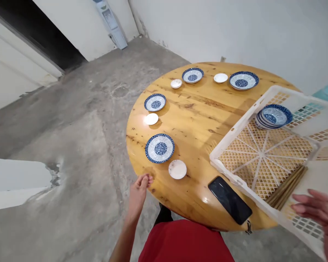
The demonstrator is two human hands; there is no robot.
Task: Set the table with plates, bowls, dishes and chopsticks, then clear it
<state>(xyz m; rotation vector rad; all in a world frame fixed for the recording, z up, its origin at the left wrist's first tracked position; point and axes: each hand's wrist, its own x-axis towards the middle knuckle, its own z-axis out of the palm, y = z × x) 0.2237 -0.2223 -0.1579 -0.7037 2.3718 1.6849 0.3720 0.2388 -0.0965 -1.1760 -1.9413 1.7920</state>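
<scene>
My left hand (142,183) is at the near left rim of the round wooden table (199,116), its fingers curled together with nothing visible in them. Just beyond it lie a blue-and-white plate (160,148) and a small white dish (177,169). At the right edge, my right hand (318,209) hovers over the near end of a white plastic basket (221,158), fingers stretched out and holding nothing. Close to these fingers, a bundle of brown chopsticks (287,187) lies on the basket's bottom. Stacked blue-and-white bowls (274,115) stand at its far end.
More plates (155,103), (192,75), (244,80) and small dishes (152,119), (176,84), (220,78) are set along the table's far and left rim. A black phone (229,199) lies near the front edge. A water dispenser (112,25) stands by the wall.
</scene>
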